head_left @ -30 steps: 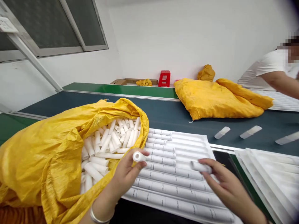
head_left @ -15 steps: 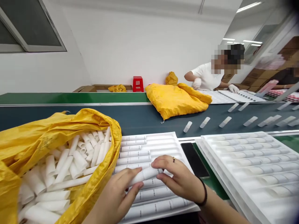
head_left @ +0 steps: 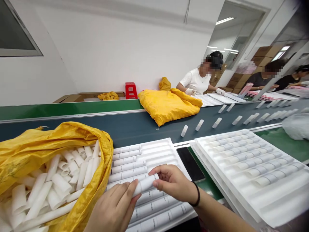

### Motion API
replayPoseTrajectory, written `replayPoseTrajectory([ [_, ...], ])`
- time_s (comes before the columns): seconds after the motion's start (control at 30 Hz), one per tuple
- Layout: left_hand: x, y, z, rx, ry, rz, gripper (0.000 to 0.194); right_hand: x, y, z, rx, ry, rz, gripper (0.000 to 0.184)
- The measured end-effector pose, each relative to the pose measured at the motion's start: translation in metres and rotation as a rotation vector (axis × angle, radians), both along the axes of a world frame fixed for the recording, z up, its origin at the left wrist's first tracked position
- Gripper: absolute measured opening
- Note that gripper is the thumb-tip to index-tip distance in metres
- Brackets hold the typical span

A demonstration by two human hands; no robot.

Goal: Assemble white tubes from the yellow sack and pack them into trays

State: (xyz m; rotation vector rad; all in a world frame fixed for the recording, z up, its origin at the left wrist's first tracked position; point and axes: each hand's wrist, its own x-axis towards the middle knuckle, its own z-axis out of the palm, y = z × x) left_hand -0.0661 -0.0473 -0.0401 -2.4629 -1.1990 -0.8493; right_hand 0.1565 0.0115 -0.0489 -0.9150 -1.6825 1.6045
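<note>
My left hand (head_left: pixel 116 204) is closed around the near end of a white plastic tube (head_left: pixel 147 183). The fingers of my right hand (head_left: pixel 172 182) pinch its far end. A seam crosses the tube between my hands, so two pieces meet there; how deep one sits in the other I cannot tell. Under my hands lies a white grooved tray (head_left: pixel 158 151) with rows of printed tubes (head_left: pixel 154 207), its upper grooves part filled. On the left, a yellow woven sack (head_left: pixel 72 129) gapes open, full of loose white tubes (head_left: pixel 60 185).
A black phone (head_left: pixel 190 164) lies between my tray and a stack of filled white trays (head_left: pixel 267 196). Several white tubes stand on the dark conveyor belt (head_left: pixel 125 129), along with another yellow sack (head_left: pixel 170 106). Across it, a gloved person (head_left: pixel 196 80) works at trays.
My hands have come together, joining the tube in the left with the short piece in the right. The view has swung right, bringing more co-workers and the stacked trays into sight.
</note>
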Motion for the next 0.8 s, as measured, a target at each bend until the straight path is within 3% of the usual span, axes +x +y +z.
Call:
replayPoseTrajectory([
  [0.3,0.009,0.009,0.0,0.025,0.053,-0.002,0.027,-0.002,0.009,0.003,-0.31,0.081,-0.044,0.043],
  [0.53,0.009,0.01,-0.005,-0.007,0.175,-0.007,0.025,-0.006,0.009,-0.008,-0.466,0.023,-0.064,0.046],
  [0.63,0.007,0.012,-0.011,-0.056,0.158,0.011,0.025,-0.006,0.008,-0.011,-0.315,-0.047,-0.048,0.045],
  [0.8,0.005,0.013,-0.016,-0.248,0.04,0.091,0.049,0.001,0.01,-0.01,0.344,-0.266,0.012,0.035],
])
